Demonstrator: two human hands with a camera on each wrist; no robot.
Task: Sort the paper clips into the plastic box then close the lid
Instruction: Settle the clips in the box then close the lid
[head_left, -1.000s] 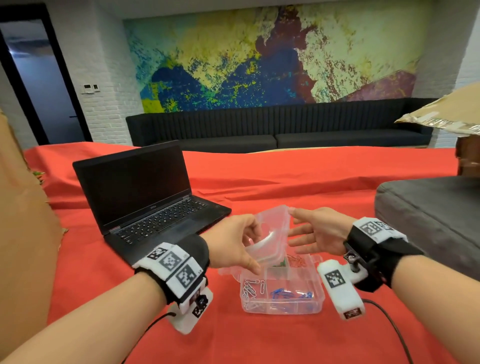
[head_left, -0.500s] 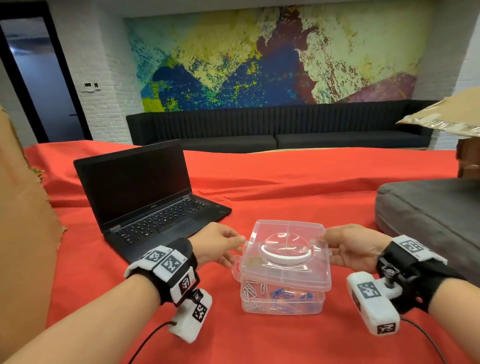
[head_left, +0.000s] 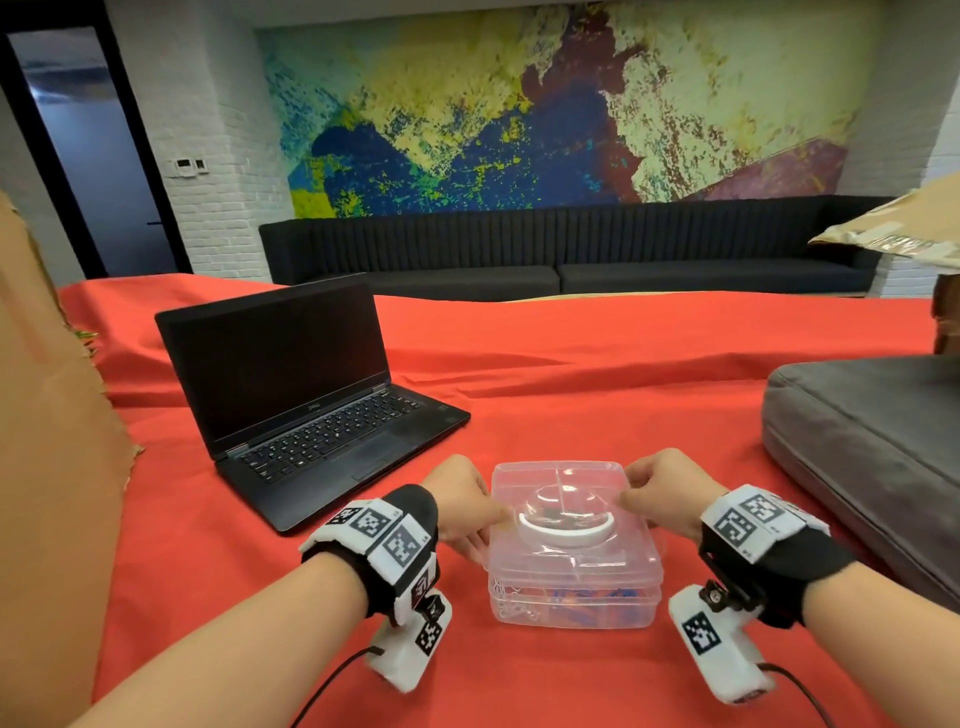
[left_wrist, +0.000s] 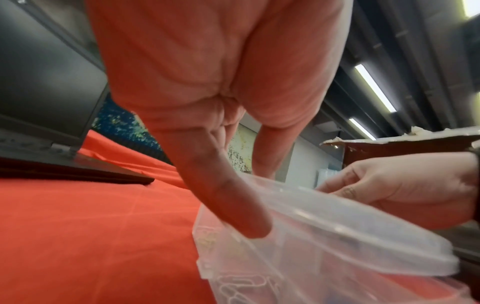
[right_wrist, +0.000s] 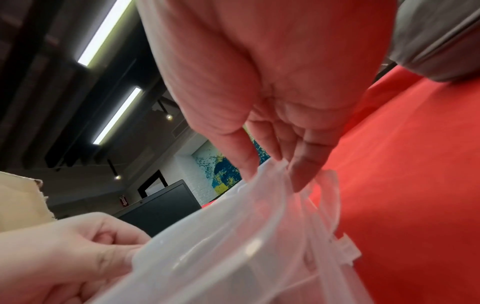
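Observation:
A clear plastic box (head_left: 574, 608) stands on the red cloth in front of me, its lid (head_left: 571, 551) with a white ring handle (head_left: 563, 532) lying flat on top. Silver paper clips (head_left: 511, 605) and blue paper clips (head_left: 589, 603) show through the wall. My left hand (head_left: 491, 530) pinches the lid's left edge, thumb on top and a finger (left_wrist: 233, 207) down the side wall. My right hand (head_left: 631, 491) pinches the right edge, thumb on top and fingertips (right_wrist: 303, 172) at the side latch (right_wrist: 348, 250).
An open black laptop (head_left: 306, 405) stands at the back left, close to my left hand. A grey cushion (head_left: 867, 441) lies at the right. Brown cardboard (head_left: 47, 415) rises along the left edge. Bare red cloth (head_left: 597, 395) stretches behind the box.
The lid swung down from upright to flat on the box. Both hands dropped to the box's sides and their thumbs now lie on the lid's edges.

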